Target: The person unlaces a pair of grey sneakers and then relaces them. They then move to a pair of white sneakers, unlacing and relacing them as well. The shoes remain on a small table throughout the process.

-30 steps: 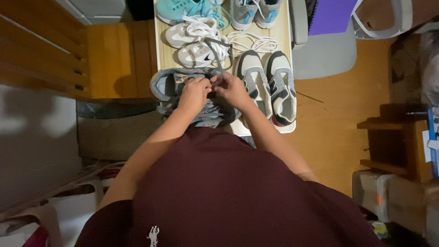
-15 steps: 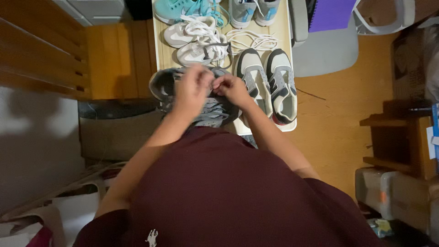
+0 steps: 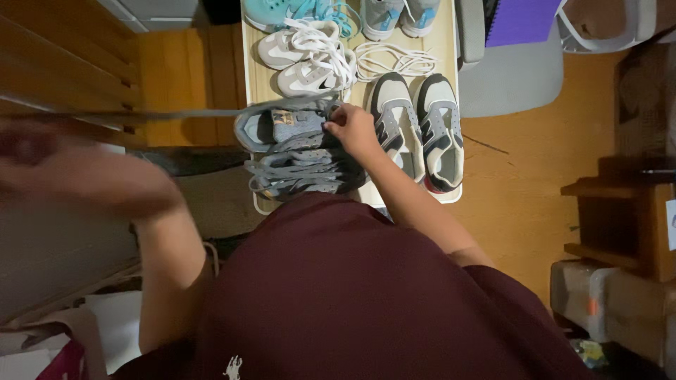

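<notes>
A grey sneaker (image 3: 303, 156) with grey laces lies at the near end of a cream table (image 3: 255, 79). My right hand (image 3: 350, 129) presses on the shoe's upper edge near the tongue, pinching it. My left hand (image 3: 35, 151) is flung far out to the left and is blurred. A grey lace (image 3: 176, 112) stretches taut from the shoe towards that hand, which appears to grip its end. My maroon shirt hides the table's near edge.
On the table sit a white pair (image 3: 306, 60), a grey, white and black pair (image 3: 419, 127), teal shoes (image 3: 278, 10), grey-blue shoes (image 3: 401, 14) and a loose white lace (image 3: 391, 62). A grey chair (image 3: 507, 81) holds a purple notebook (image 3: 521, 17). Wooden shelves (image 3: 612, 218) stand at right.
My left hand left the shoe and swept far to the left, drawing the grey lace out taut. My right hand stayed on the shoe.
</notes>
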